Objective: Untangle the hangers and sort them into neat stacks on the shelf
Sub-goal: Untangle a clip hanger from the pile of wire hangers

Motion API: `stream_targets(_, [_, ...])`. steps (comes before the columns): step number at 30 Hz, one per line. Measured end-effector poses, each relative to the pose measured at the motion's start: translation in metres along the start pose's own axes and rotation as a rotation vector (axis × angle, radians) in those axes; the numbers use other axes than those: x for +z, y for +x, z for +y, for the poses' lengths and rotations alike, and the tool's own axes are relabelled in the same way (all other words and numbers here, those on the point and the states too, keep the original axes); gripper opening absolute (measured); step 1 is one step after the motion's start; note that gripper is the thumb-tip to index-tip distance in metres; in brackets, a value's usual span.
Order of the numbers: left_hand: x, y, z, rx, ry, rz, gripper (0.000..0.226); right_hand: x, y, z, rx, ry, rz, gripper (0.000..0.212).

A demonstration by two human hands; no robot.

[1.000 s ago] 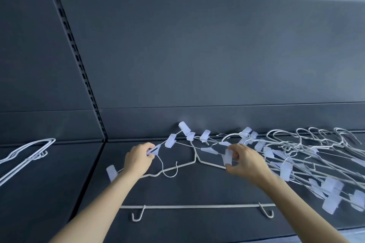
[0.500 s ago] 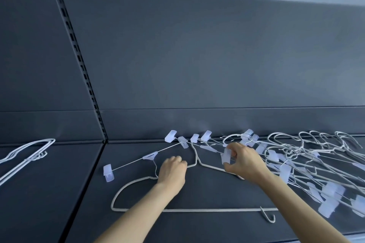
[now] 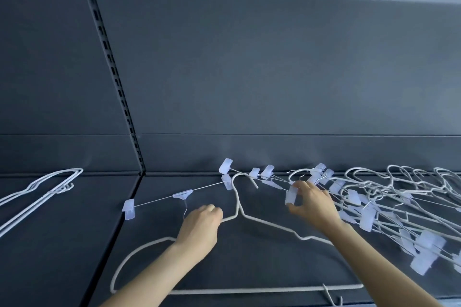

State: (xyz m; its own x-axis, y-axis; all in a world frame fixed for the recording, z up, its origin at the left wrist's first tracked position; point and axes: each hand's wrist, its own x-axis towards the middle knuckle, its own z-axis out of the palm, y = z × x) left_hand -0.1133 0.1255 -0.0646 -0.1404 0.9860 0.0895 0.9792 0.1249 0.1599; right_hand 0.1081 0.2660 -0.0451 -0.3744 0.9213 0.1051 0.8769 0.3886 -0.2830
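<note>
Shelf (image 3: 249,252): hanger (image 3: 269,224) under left grip (image 3: 199,224)

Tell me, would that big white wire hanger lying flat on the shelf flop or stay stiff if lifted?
The white hanger probably stays fairly stiff and light: it is one thin open frame. Its hook lies among the clip hangers, so it may snag them.

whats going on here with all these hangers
A person is sorting a tangle of hangers on a dark shelf. The left hand grips the shoulder of a white hanger lying flat in front. The right hand pinches a clip at the edge of the tangled pile of clip hangers on the right. One clip hanger lies loose to the left, and a small neat stack sits on the far left.
</note>
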Motion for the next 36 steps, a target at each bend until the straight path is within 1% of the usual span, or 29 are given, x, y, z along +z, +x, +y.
stream_targets(1, [-0.001, 0.0, 0.001, -0.044, -0.05, 0.0, 0.011, -0.002, 0.002, -0.002, 0.025, 0.014, 0.012, 0.053])
stream_targets(2, [-0.001, 0.0, 0.002, -0.061, -0.115, -0.01, 0.014, -0.005, 0.004, -0.003, 0.04, 0.033, 0.032, 0.053])
stream_targets(4, [-0.006, 0.0, 0.004, -0.038, -0.229, -0.006, 0.014, -0.01, 0.009, -0.005, 0.052, 0.064, 0.035, 0.051])
stream_targets(5, [-0.009, -0.001, 0.003, -0.019, -0.286, 0.002, 0.014, -0.013, 0.009, -0.005, 0.053, 0.081, 0.006, 0.051])
stream_targets(7, [-0.018, 0.002, 0.0, 0.012, -0.374, 0.03, 0.014, -0.014, 0.008, -0.003, 0.036, 0.151, -0.108, 0.043])
stream_targets(9, [-0.027, 0.004, -0.004, 0.017, -0.435, 0.066, 0.014, -0.016, 0.004, 0.0, 0.031, 0.221, -0.277, 0.026])
stream_targets(10, [-0.031, 0.005, -0.006, 0.009, -0.463, 0.073, 0.014, -0.018, 0.0, 0.002, 0.034, 0.261, -0.328, 0.021])
stream_targets(11, [-0.034, 0.006, -0.009, -0.008, -0.491, 0.085, 0.015, -0.02, -0.003, 0.003, 0.043, 0.299, -0.333, 0.02])
stream_targets(13, [-0.04, 0.008, -0.013, -0.048, -0.523, 0.119, 0.017, -0.028, -0.013, 0.003, 0.053, 0.364, -0.256, 0.023])
stream_targets(15, [-0.046, 0.008, -0.016, -0.078, -0.534, 0.137, 0.019, -0.036, -0.027, -0.003, 0.005, 0.382, -0.201, 0.029])
stream_targets(18, [-0.061, 0.006, -0.02, -0.107, -0.496, 0.13, 0.019, -0.042, -0.046, -0.018, -0.203, 0.265, -0.2, 0.046])
stream_targets(19, [-0.068, 0.004, -0.021, -0.12, -0.491, 0.131, 0.02, -0.043, -0.051, -0.022, -0.248, 0.172, -0.234, 0.058])
stream_targets(20, [-0.075, 0.001, -0.023, -0.136, -0.491, 0.13, 0.02, -0.043, -0.056, -0.026, -0.289, 0.043, -0.228, 0.08])
stream_targets(21, [-0.082, -0.002, -0.026, -0.149, -0.494, 0.133, 0.021, -0.042, -0.06, -0.029, -0.34, -0.084, -0.161, 0.099])
stream_targets(22, [-0.089, -0.006, -0.029, -0.162, -0.489, 0.137, 0.02, -0.04, -0.062, -0.033, -0.42, -0.196, -0.089, 0.111])
stream_targets(23, [-0.095, -0.01, -0.034, -0.177, -0.474, 0.147, 0.019, -0.038, -0.064, -0.037, -0.462, -0.272, -0.056, 0.115])
stream_targets(24, [-0.1, -0.016, -0.039, -0.194, -0.454, 0.158, 0.019, -0.035, -0.066, -0.042, -0.465, -0.295, -0.02, 0.115])
stream_targets(26, [-0.109, -0.03, -0.048, -0.259, -0.462, 0.181, 0.019, -0.033, -0.068, -0.055, -0.468, -0.293, -0.062, 0.115])
stream_targets(28, [-0.114, -0.05, -0.057, -0.329, -0.498, 0.204, 0.018, -0.034, -0.068, -0.073, -0.522, -0.263, -0.099, 0.115])
stream_targets(30, [-0.121, -0.073, -0.065, -0.34, -0.469, 0.224, 0.013, -0.035, -0.067, -0.093, -0.574, -0.189, -0.159, 0.113])
stream_targets(31, [-0.125, -0.085, -0.07, -0.323, -0.432, 0.203, 0.014, -0.033, -0.065, -0.102, -0.611, -0.153, -0.153, 0.11])
stream_targets(32, [-0.131, -0.098, -0.074, -0.321, -0.376, 0.147, 0.032, -0.032, -0.063, -0.112, -0.629, -0.106, -0.172, 0.108])
stream_targets(34, [-0.139, -0.127, -0.083, -0.329, -0.175, -0.026, 0.083, -0.03, -0.055, -0.13, -0.659, -0.051, -0.189, 0.108])
stream_targets(35, [-0.142, -0.14, -0.087, -0.332, -0.061, -0.095, 0.1, -0.029, -0.052, -0.139, -0.682, -0.022, -0.195, 0.108])
stream_targets(36, [-0.145, -0.153, -0.091, -0.33, 0.027, -0.135, 0.112, -0.028, -0.048, -0.15, -0.715, -0.007, -0.202, 0.108])
